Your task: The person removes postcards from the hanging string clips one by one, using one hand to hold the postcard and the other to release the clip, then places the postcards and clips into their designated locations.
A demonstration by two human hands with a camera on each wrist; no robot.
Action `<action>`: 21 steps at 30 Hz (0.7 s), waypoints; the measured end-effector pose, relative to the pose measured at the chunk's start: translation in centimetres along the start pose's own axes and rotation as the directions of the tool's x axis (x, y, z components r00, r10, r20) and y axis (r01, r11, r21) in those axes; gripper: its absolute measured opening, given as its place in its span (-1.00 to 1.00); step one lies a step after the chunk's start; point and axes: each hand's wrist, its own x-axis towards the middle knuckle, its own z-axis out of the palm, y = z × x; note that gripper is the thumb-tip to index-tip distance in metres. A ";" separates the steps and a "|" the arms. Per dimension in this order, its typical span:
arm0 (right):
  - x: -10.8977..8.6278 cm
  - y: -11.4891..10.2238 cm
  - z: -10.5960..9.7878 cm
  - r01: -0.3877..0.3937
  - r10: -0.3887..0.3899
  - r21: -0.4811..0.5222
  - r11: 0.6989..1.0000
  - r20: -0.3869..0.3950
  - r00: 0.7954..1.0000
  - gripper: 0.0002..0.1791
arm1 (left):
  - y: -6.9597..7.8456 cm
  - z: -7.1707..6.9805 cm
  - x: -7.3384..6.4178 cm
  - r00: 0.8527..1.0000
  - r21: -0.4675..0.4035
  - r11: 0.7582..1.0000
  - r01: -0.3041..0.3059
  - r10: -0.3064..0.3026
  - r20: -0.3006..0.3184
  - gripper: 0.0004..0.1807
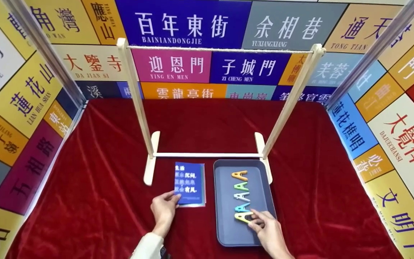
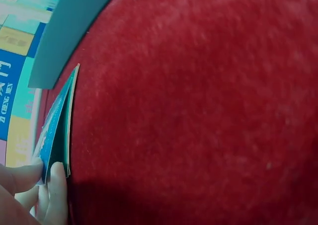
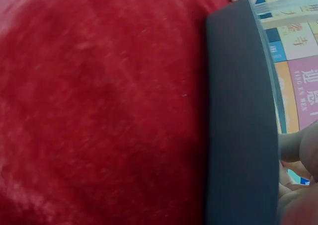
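My left hand (image 1: 164,208) pinches the lower left edge of a blue card (image 1: 189,181) with white Chinese writing. In the left wrist view the top card (image 2: 54,128) stands slightly apart from the cards beneath it, between thumb and fingers. My right hand (image 1: 268,230) pinches a yellow clothespin (image 1: 242,217) at the near end of a row in a dark grey tray (image 1: 228,233). Beyond it lie blue (image 1: 242,207), pale (image 1: 242,196), green (image 1: 241,186) and orange (image 1: 240,175) clothespins. The tray wall (image 3: 243,111) hides most of the right fingers in the right wrist view.
Behind the cards and tray stands a wooden frame (image 1: 207,155) with a rope (image 1: 214,49) strung between its two posts. Red velvet cloth (image 1: 102,216) covers the table. Panels with colourful Chinese signs (image 1: 180,25) enclose the back and sides.
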 end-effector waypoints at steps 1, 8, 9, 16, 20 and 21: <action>-0.1 0.0 0.0 0.006 -0.007 -0.021 1.000 -0.002 1.000 -0.54 | 0.0 0.1 0.0 1.000 0.024 1.000 -0.018 0.018 -0.001 -0.72; -0.5 0.1 0.4 0.031 -0.032 -0.092 0.995 -0.014 0.999 -0.53 | 0.0 0.8 -0.4 0.993 0.169 0.979 -0.118 0.120 -0.002 -0.74; -0.6 0.1 0.4 0.033 -0.035 -0.097 0.995 -0.016 0.999 -0.53 | -0.1 0.9 -0.4 0.991 0.192 0.973 -0.127 0.130 -0.006 -0.75; -0.8 0.1 0.7 0.035 -0.043 -0.160 0.986 -0.046 0.998 -0.54 | -0.3 1.1 -0.7 0.986 0.253 0.955 -0.157 0.167 -0.018 -0.76; -0.9 0.2 0.8 0.030 -0.041 -0.187 0.982 -0.054 0.998 -0.53 | -0.3 0.9 -0.8 0.989 0.251 0.957 -0.143 0.149 -0.004 -0.73; -1.0 0.2 0.8 0.031 -0.042 -0.192 0.981 -0.055 0.998 -0.53 | -0.3 0.9 -0.8 0.989 0.248 0.959 -0.141 0.145 0.000 -0.73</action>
